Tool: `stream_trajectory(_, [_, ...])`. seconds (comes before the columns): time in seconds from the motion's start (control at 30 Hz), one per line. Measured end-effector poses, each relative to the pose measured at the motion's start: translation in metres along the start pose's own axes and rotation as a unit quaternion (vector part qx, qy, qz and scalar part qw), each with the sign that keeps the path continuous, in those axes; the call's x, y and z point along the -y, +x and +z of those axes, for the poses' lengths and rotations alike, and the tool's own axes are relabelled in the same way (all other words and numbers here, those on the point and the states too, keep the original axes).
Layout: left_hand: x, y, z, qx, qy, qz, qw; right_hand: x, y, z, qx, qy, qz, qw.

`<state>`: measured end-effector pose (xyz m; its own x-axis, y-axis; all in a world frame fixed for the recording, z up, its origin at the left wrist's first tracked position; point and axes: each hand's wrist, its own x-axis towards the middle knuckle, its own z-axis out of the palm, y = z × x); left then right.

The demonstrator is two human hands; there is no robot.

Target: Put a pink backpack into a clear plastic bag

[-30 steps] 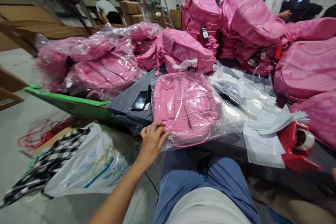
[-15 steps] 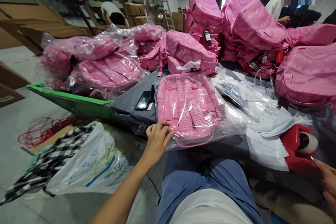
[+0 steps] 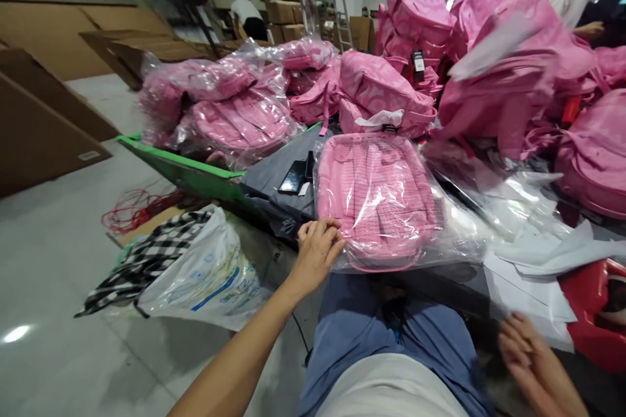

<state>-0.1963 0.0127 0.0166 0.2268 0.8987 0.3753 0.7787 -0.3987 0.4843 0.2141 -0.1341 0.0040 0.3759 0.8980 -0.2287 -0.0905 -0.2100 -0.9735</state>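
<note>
A pink backpack lies flat in a clear plastic bag at the table edge before me, its straps facing up. My left hand is at the lower left corner of this bag, fingers curled and pinching the plastic. Low on the right, my right hand is in the air beside white paper sheets. Its fingers are drawn together and slightly blurred; anything between them is too small to make out. A red tape dispenser stands to the right of that hand, partly cut off.
Bagged pink backpacks fill the left of the table, by a green edge. Unbagged ones are piled behind. A blurred backpack with a white sheet is at right. A phone lies nearby. Co-workers are in the background.
My right hand has come away from the tape dispenser, leftward toward me. A backpack with a white sheet has appeared, blurred, over the right side. The view has turned right; my left hand stays on the bag.
</note>
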Motion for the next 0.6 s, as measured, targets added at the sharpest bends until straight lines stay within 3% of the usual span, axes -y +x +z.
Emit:
stream_trajectory(0.07, [-0.001, 0.001, -0.001, 0.003, -0.005, -0.004, 1.0, 0.025, 0.001, 0.054, 0.133, -0.006, -0.011, 0.991])
stream_trajectory(0.13, [-0.002, 0.002, -0.001, 0.004, -0.009, -0.01, 1.0, 0.059, 0.008, 0.103, 0.279, -0.079, -0.085, 0.953])
stream_trajectory(0.2, [-0.003, 0.003, -0.002, 0.011, -0.013, -0.013, 1.0, 0.093, 0.023, 0.147, 0.408, -0.206, -0.175, 0.872])
stream_trajectory(0.27, [-0.004, 0.003, -0.002, 0.017, -0.014, -0.013, 1.0, 0.12, 0.045, 0.19, 0.499, -0.319, -0.252, 0.765])
stream_trajectory(0.33, [-0.005, 0.004, -0.002, 0.013, -0.012, -0.015, 1.0, 0.132, 0.067, 0.229, 0.55, -0.397, -0.316, 0.664])
stream_trajectory(0.4, [-0.006, 0.004, -0.002, 0.006, -0.013, -0.017, 1.0, 0.132, 0.086, 0.261, 0.549, -0.473, -0.352, 0.592])
stream_trajectory(0.43, [-0.007, 0.003, -0.002, 0.004, -0.016, -0.017, 1.0, 0.129, 0.095, 0.273, 0.531, -0.513, -0.356, 0.572])
stream_trajectory(0.5, [-0.007, 0.003, -0.002, 0.005, -0.023, -0.016, 1.0, 0.123, 0.109, 0.287, 0.498, -0.567, -0.333, 0.565])
stream_trajectory(0.6, [-0.006, 0.002, -0.003, 0.01, -0.031, -0.014, 0.999, 0.121, 0.127, 0.287, 0.457, -0.584, -0.286, 0.607])
